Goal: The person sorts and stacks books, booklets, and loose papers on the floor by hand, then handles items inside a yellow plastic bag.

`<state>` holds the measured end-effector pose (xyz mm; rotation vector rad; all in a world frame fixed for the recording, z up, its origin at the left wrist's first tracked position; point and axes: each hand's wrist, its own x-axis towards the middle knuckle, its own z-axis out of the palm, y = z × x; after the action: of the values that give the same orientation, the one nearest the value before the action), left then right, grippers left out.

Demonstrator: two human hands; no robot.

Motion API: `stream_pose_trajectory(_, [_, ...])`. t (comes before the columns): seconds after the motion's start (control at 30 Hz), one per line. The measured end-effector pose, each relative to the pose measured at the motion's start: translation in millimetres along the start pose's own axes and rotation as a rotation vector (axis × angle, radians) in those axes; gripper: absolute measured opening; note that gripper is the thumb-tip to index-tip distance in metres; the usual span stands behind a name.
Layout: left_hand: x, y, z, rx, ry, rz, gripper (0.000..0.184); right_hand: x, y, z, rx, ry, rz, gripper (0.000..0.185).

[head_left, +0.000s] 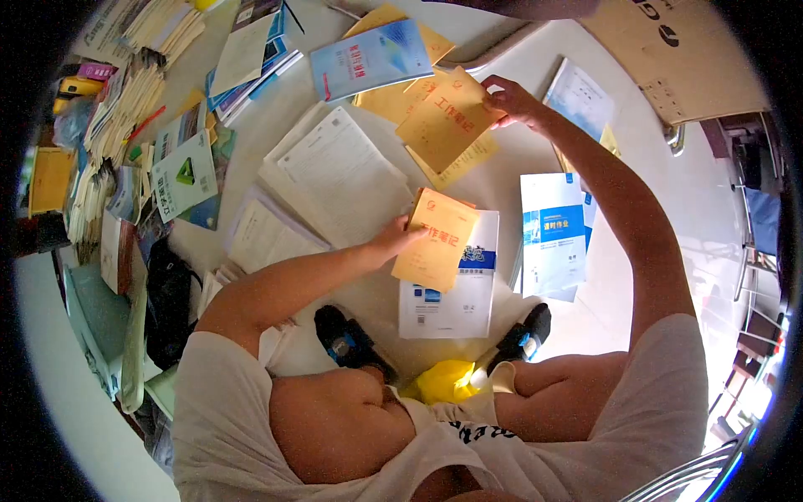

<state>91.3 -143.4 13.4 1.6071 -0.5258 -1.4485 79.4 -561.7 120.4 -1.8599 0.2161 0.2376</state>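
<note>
My left hand (398, 238) is closed on the left edge of an orange-yellow notebook (443, 261) with red Chinese lettering. That notebook overlaps a white and blue workbook (449, 313) lying between my feet. Farther out, my right hand (512, 102) grips the upper right edge of a second notebook (446, 121) in a similar orange-yellow cover. Beneath it, more yellow booklets (465, 161) show in part. Just beyond lies a light blue book (370, 60), resting partly on yellow covers. Whether each hand holds one notebook or a few stacked ones, I cannot tell.
Stacks of white papers (339, 167) spread over the floor left of centre. Tall piles of worn books (125, 109) line the far left. Blue and white workbooks (554, 234) lie at right, below another book (579, 96). A cardboard box (669, 58) stands at upper right.
</note>
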Motion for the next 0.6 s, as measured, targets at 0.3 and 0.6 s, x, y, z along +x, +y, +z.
stream_pose_trajectory(0.3, [-17.5,44.4,-9.0,-0.223,-0.032,-0.267,0.067,-69.6,-38.7,78.6,0.064,-0.465,0.309,0.035])
stream_pose_trajectory(0.6, [-29.5,49.9,-0.9,0.030,-0.040,-0.083,0.045,-33.7,-3.1,127.0,-0.156,-0.358,0.447,0.031])
